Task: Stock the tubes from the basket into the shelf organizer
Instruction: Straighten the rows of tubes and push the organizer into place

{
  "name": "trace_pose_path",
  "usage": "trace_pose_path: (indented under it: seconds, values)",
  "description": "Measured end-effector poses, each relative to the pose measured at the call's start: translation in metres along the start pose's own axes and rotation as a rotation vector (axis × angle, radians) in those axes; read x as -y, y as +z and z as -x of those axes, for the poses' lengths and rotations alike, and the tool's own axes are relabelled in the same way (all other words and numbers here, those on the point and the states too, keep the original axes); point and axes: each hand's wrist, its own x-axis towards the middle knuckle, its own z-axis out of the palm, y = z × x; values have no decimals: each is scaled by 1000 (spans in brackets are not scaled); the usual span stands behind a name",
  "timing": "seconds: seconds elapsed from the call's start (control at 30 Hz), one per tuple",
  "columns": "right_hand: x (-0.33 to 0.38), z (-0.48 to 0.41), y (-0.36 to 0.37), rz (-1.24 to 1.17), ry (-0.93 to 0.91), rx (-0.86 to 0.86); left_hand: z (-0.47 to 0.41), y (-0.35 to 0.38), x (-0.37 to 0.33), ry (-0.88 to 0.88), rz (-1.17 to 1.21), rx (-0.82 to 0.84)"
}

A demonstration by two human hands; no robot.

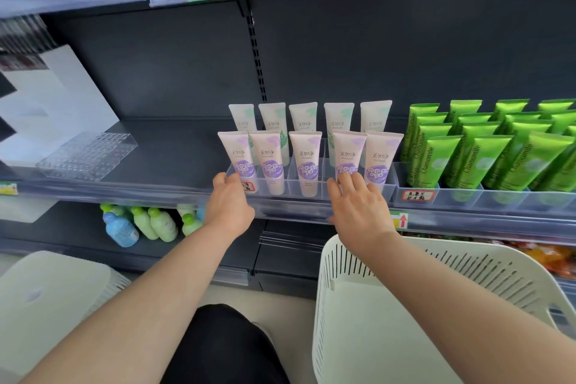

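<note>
A clear plastic shelf organizer (314, 188) stands on the dark shelf, holding several upright tubes: a front row with purple labels (307, 162) and a back row with green labels (304, 117). My left hand (229, 201) rests against the organizer's left front corner, thumb and fingers touching its wall. My right hand (358, 203) lies on its front right, fingers spread over the lower part of a purple tube (347, 154). The white slotted basket (389, 274) sits at lower right below my right arm; I see no tubes inside it.
Bright green Chamomile tubes (486, 146) fill a second organizer to the right. A clear bumpy tray (88, 154) and white boxes (46, 103) sit at left on the shelf. Bottles (140, 224) lie on the lower shelf. Another white basket (46, 299) is at lower left.
</note>
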Motion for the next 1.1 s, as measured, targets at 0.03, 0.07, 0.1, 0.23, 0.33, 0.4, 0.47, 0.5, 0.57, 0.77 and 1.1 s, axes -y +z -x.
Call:
trace_pose_path:
  seconds: [0.03,0.07,0.1,0.23,0.33,0.4,0.47,0.5,0.57,0.77,1.1]
  values:
    - [-2,1,0,-1,2,3,1,0,-2,3,0,2]
    - [-4,3,0,-1,3,7,2,0,-4,5,-1,3]
    - [-5,4,0,0,4,10,3,0,-7,6,-3,4]
    - [-11,5,-1,5,18,13,7,2,-15,13,-9,7]
    - [-16,8,-1,7,28,16,10,3,-19,16,-16,7]
    - [-20,10,-1,10,35,16,11,4,-22,27,-15,7]
    - [-22,12,-1,10,39,17,13,6,-24,38,-13,1]
    - [-22,12,-1,10,41,18,13,6,-24,45,-10,-1]
    - [-22,13,-2,13,40,20,12,7,-23,58,3,-2]
    - [-24,15,-1,3,20,5,11,17,-20,51,49,10]
    - [-47,45,-1,-27,9,43,47,57,-48,25,107,132]
